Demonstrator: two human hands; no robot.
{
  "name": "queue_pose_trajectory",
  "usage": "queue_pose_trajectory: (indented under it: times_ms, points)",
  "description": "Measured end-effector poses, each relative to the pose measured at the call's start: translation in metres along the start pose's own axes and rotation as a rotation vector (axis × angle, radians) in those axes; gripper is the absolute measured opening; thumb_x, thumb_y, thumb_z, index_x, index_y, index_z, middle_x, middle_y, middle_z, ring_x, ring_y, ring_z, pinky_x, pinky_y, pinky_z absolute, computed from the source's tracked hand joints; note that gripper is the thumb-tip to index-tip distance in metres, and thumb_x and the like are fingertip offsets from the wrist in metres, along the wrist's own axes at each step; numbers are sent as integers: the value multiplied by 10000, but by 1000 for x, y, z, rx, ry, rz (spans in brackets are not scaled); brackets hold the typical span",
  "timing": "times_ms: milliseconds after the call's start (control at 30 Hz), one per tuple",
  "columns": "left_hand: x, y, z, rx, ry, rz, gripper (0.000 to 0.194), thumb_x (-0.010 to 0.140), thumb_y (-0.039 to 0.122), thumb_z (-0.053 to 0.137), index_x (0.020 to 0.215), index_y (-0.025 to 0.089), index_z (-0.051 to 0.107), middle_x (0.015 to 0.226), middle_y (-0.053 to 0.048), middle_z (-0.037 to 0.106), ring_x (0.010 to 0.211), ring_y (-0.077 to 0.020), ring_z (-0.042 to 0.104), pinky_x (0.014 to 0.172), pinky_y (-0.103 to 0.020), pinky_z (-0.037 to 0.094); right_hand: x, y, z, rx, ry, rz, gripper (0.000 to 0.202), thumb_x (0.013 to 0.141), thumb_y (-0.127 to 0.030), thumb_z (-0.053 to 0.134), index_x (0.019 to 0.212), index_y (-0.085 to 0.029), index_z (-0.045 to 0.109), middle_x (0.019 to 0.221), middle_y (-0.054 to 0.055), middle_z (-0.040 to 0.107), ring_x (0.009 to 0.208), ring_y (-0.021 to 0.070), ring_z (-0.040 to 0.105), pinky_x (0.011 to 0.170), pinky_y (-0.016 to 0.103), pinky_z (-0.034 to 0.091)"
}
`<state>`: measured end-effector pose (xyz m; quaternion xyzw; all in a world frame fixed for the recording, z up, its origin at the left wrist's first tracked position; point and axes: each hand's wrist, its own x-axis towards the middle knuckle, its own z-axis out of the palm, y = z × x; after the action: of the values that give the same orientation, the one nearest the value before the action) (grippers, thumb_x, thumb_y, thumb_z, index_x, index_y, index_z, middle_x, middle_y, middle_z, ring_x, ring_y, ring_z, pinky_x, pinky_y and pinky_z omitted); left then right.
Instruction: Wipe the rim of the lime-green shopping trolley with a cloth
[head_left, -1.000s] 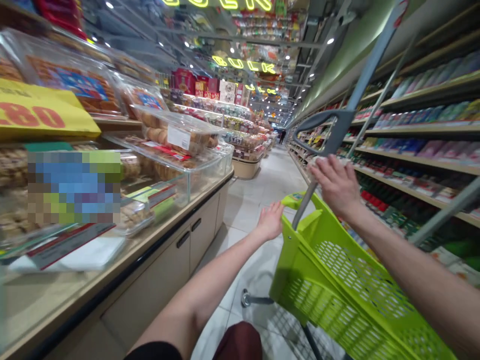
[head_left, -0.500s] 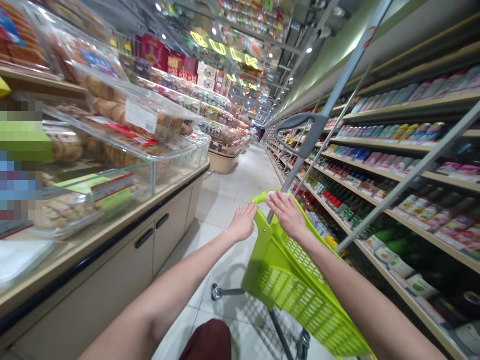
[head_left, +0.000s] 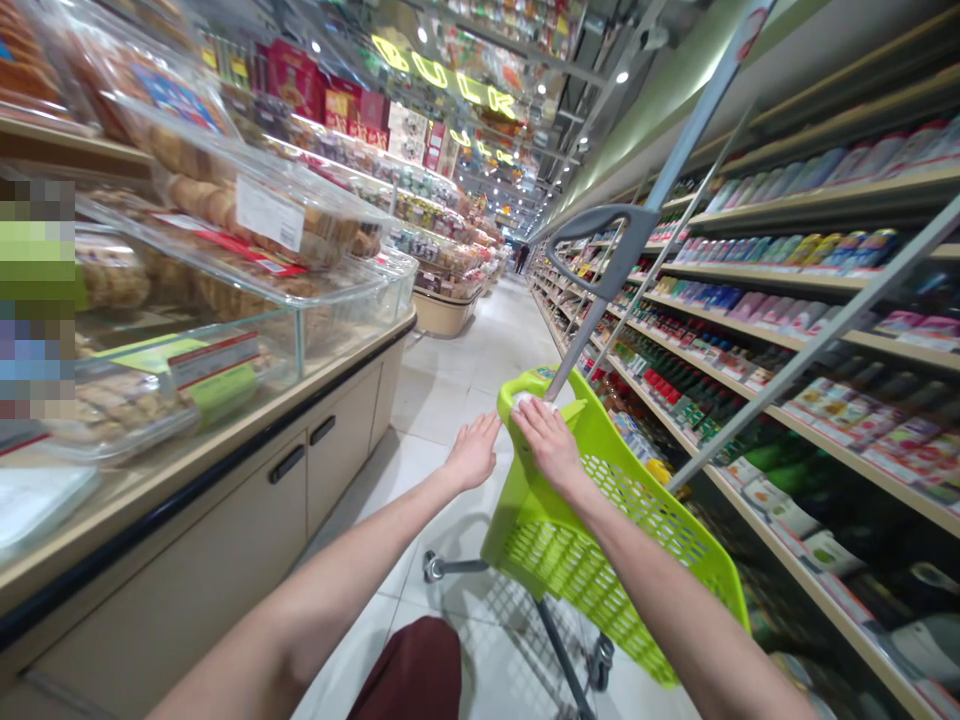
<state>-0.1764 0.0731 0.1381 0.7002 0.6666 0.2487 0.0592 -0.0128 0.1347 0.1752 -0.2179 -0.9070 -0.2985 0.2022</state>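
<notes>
A bright green plastic shopping basket [head_left: 600,540], mounted on a wheeled grey frame, is in front of me. My right hand [head_left: 551,445] presses a white wipe or tissue [head_left: 529,402] onto its near top rim, the white edge showing past the fingers. Left of that corner is my left hand [head_left: 474,452], its fingers stretched out and nothing in it. Its fingertips come close to the rim; whether they touch I cannot tell. Above the basket rises a grey pole [head_left: 574,355] with a looped grey handle [head_left: 634,255].
On the left runs a wooden counter [head_left: 345,400] with clear boxes of baked goods [head_left: 247,220]. Shelves of packaged goods [head_left: 787,255] line the right, behind a slanted metal bar [head_left: 817,350]. A tiled aisle [head_left: 487,350] leads to distant people [head_left: 521,258]. My knee [head_left: 412,665] is below.
The basket has tilted, its far right end rising. My right hand has slid left and slightly down along the rim with the white wipe. My left hand has shifted slightly left and down.
</notes>
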Motion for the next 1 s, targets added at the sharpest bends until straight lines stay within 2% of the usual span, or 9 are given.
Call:
queue_pose_trajectory:
  times_ms: [100, 233, 400, 500, 567, 700, 767, 867, 1000]
  points:
    - [-7, -6, 6, 2, -4, -12, 628, 725, 153, 379, 1335, 155, 230, 1442, -62, 165, 1318, -204, 146, 1054, -416, 173, -5, -3, 10, 20, 24, -19, 426, 846, -76, 334, 1246, -180, 438, 1327, 78, 392, 1273, 227, 265, 980, 440, 310]
    - [-17, -13, 16, 20, -27, -27, 609, 725, 152, 376, 1323, 135, 259, 1437, -77, 181, 1313, -207, 163, 1051, -408, 184, -41, -28, 43, 52, -32, -66, 374, 852, -93, 356, 1191, -172, 491, 1296, 94, 432, 1260, 237, 290, 975, 474, 316]
    - [-27, -11, 31, 14, -94, -33, 612, 717, 167, 385, 1318, 141, 272, 1435, -71, 192, 1314, -208, 159, 1056, -411, 179, -96, -69, 80, 139, -284, -79, 297, 830, -134, 448, 1104, -168, 555, 1243, 95, 490, 1214, 245, 366, 987, 450, 326]
    - [-30, -8, 42, 2, -122, -19, 620, 708, 153, 381, 1319, 145, 271, 1435, -70, 192, 1317, -206, 148, 1055, -411, 184, -113, -77, 81, 225, -439, -92, 268, 827, -135, 459, 1059, -182, 585, 1164, 93, 554, 1167, 219, 428, 968, 415, 356]
    - [-30, -7, 48, -2, -126, -18, 624, 704, 147, 382, 1318, 141, 272, 1436, -72, 187, 1317, -210, 149, 1055, -416, 181, -110, -70, 69, 258, -411, -62, 306, 836, -122, 437, 1106, -197, 561, 1183, 89, 541, 1177, 206, 417, 960, 409, 362]
    - [-28, -2, 56, -6, -122, -34, 618, 707, 150, 392, 1314, 119, 278, 1431, -90, 200, 1311, -232, 164, 1049, -432, 193, -82, -39, 36, 186, -95, 131, 417, 860, -89, 354, 1251, -208, 434, 1306, 81, 423, 1275, 211, 260, 998, 447, 289]
    - [-28, 3, 60, -6, -116, -22, 615, 710, 145, 392, 1313, 110, 279, 1427, -100, 209, 1308, -241, 173, 1045, -432, 202, -75, -29, 30, 140, -5, 182, 422, 862, -93, 351, 1263, -204, 420, 1320, 76, 404, 1288, 216, 226, 1007, 455, 267]
    - [-32, 13, 65, 1, -115, 16, 608, 715, 133, 386, 1314, 112, 279, 1426, -101, 210, 1309, -231, 172, 1046, -420, 206, -90, -34, 44, 131, -57, 134, 401, 850, -111, 397, 1238, -198, 451, 1315, 72, 411, 1271, 227, 267, 1002, 452, 282]
    - [-41, 19, 72, 16, -136, 37, 599, 717, 114, 377, 1308, 113, 284, 1425, -99, 214, 1312, -215, 168, 1047, -414, 202, -135, -61, 76, 181, -229, 84, 355, 823, -116, 446, 1161, -189, 524, 1261, 81, 475, 1213, 240, 367, 983, 465, 318]
